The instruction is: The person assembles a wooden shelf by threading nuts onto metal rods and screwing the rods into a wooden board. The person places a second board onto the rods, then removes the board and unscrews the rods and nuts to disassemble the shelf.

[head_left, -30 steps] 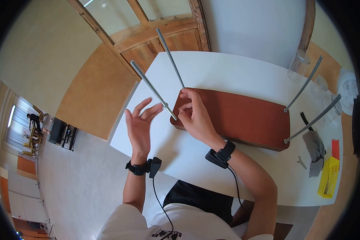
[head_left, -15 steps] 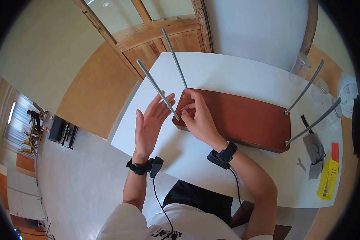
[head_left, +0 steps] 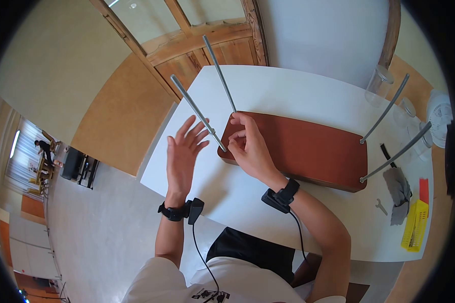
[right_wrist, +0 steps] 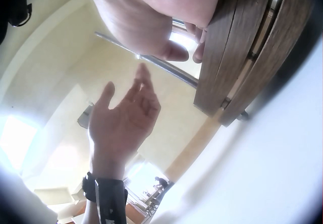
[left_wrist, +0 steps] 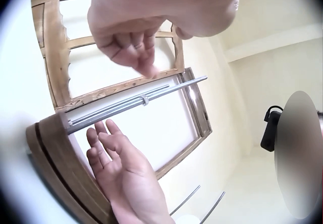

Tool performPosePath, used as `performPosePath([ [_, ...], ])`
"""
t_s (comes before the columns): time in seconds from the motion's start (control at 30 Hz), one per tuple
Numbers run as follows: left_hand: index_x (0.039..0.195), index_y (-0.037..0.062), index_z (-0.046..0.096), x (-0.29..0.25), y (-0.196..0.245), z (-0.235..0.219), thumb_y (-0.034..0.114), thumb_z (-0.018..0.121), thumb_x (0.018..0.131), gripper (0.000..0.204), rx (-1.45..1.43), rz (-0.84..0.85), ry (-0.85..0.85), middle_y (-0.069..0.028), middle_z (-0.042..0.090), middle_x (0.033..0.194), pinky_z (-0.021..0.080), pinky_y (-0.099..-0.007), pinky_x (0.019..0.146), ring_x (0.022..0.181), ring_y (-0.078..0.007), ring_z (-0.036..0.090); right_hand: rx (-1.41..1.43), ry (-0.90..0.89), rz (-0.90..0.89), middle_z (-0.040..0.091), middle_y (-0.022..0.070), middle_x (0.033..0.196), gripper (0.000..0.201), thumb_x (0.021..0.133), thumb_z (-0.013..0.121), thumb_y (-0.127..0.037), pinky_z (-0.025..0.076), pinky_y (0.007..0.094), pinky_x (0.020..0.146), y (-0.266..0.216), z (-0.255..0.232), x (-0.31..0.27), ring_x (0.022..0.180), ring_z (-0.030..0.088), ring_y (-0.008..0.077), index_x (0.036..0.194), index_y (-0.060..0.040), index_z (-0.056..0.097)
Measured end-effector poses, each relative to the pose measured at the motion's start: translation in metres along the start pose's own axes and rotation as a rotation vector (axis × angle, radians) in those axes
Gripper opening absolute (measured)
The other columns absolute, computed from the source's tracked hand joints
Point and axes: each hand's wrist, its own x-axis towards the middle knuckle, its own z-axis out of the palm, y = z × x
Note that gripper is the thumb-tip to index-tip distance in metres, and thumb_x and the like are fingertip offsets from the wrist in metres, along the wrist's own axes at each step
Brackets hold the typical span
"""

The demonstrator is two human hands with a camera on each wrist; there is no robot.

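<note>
A reddish-brown board (head_left: 308,146) lies on the white table with a metal rod rising near each corner. On the near left rod (head_left: 191,103) sits a small nut (head_left: 212,132), also visible as a nut (left_wrist: 145,100) in the left wrist view. My left hand (head_left: 183,161) is just left of that rod, palm up, fingers spread and holding nothing. My right hand (head_left: 253,151) hovers over the board's left end beside the rod, its fingers loosely bent with nothing seen between them. Whether its fingertips touch the board is unclear.
On the table's right side are a wrench (head_left: 381,206), a grey cloth (head_left: 398,189), a yellow basket (head_left: 414,227), a red item (head_left: 423,190) and clear jars (head_left: 378,86). Beyond the table stands a wooden door (head_left: 232,48). A person (head_left: 44,150) is far off at left.
My left hand swung right toward the near left rod, then drew back slightly left with its fingers spread. My right hand has stayed almost in place beside the rod.
</note>
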Motion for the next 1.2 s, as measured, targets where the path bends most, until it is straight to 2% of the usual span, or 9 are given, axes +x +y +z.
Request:
performPosePath([
  [0.17,0.149,-0.0023,0.046,-0.003,-0.001,0.003,0.061,0.027,0.108,0.078,-0.002,0.023,-0.029,-0.0249,0.067,0.131,0.038,-0.0394,0.114,0.124,-0.0278,0.061,0.003,0.008,-0.009,0.051,0.0167,0.133,0.061,0.089,0.062,0.004,0.056,0.0327,0.075,-0.002,0.001,0.001,0.094,0.068,0.0208,0.145,-0.0032,0.038],
  [0.27,0.127,-0.003,0.061,-0.003,-0.008,-0.034,0.053,0.035,0.11,0.064,-0.055,0.013,0.134,-0.0067,0.068,0.075,0.043,-0.0347,0.096,0.092,-0.021,0.066,0.008,-0.005,0.005,0.052,0.0166,0.133,0.061,0.089,0.062,0.004,0.056,0.0332,0.076,-0.003,-0.001,0.001,0.094,0.068,0.0211,0.145,-0.003,0.039],
  [0.37,0.127,-0.0026,0.061,-0.007,-0.012,-0.034,0.053,0.037,0.11,0.063,-0.032,0.058,0.147,-0.0047,0.063,0.076,0.042,-0.0336,0.09,0.089,-0.0186,0.062,0.003,-0.016,0.005,0.052,0.0165,0.133,0.061,0.09,0.062,0.004,0.057,0.0336,0.076,-0.001,-0.001,0.0,0.095,0.068,0.0212,0.145,-0.0031,0.039],
  [0.4,0.135,-0.0034,0.057,-0.004,-0.01,-0.024,0.055,0.032,0.11,0.068,-0.009,0.038,0.167,-0.0118,0.072,0.097,0.042,-0.0358,0.1,0.107,-0.0223,0.064,-0.005,-0.008,-0.003,0.052,0.0164,0.133,0.061,0.09,0.062,0.004,0.057,0.0337,0.076,-0.001,-0.001,0.0,0.095,0.068,0.0212,0.145,-0.0032,0.039],
  [0.53,0.149,-0.0039,0.046,-0.004,0.002,0.016,0.06,0.023,0.109,0.079,-0.074,0.026,0.062,-0.0244,0.065,0.136,0.031,-0.0413,0.119,0.139,-0.0295,0.051,0.03,-0.013,0.06,0.053,0.015,0.137,0.057,0.092,0.06,0.004,0.055,0.0329,0.085,-0.009,0.0,0.0,0.1,0.067,0.0198,0.145,-0.0042,0.042],
  [0.77,0.142,-0.0043,0.053,-0.008,-0.004,-0.035,0.058,0.028,0.11,0.075,0.013,-0.047,0.149,-0.0171,0.075,0.108,0.04,-0.0361,0.106,0.122,-0.0228,0.06,0.007,-0.007,0.015,0.052,0.0163,0.132,0.058,0.09,0.062,0.003,0.056,0.0337,0.075,-0.004,-0.001,0.001,0.095,0.068,0.0216,0.144,-0.0028,0.04],
  [1.03,0.15,-0.0016,0.046,-0.004,0.004,0.01,0.061,0.029,0.108,0.077,0.016,-0.004,-0.027,-0.0228,0.063,0.135,0.038,-0.0389,0.113,0.133,-0.0299,0.056,0.002,0.011,0.001,0.053,0.0158,0.131,0.057,0.091,0.063,0.002,0.057,0.0342,0.075,-0.004,0.001,0.0,0.095,0.069,0.0216,0.144,-0.0025,0.041],
  [1.1,0.144,-0.0029,0.05,-0.004,0.004,0.012,0.06,0.029,0.109,0.075,0.017,0.017,0.016,-0.0221,0.067,0.13,0.039,-0.0389,0.111,0.127,-0.0269,0.058,-0.028,0.014,0.004,0.053,0.0158,0.131,0.057,0.091,0.062,0.002,0.057,0.0343,0.075,-0.006,0.002,-0.001,0.094,0.069,0.0216,0.143,-0.0025,0.041],
  [1.2,0.125,-0.0017,0.06,-0.004,-0.008,-0.018,0.051,0.036,0.111,0.06,-0.088,0.019,0.212,-0.01,0.072,0.089,0.043,-0.0352,0.102,0.101,-0.0209,0.066,-0.012,-0.003,-0.003,0.053,0.0157,0.131,0.057,0.09,0.062,0.002,0.057,0.0341,0.075,-0.003,0.0,0.0,0.094,0.069,0.0214,0.143,-0.0025,0.041],
])
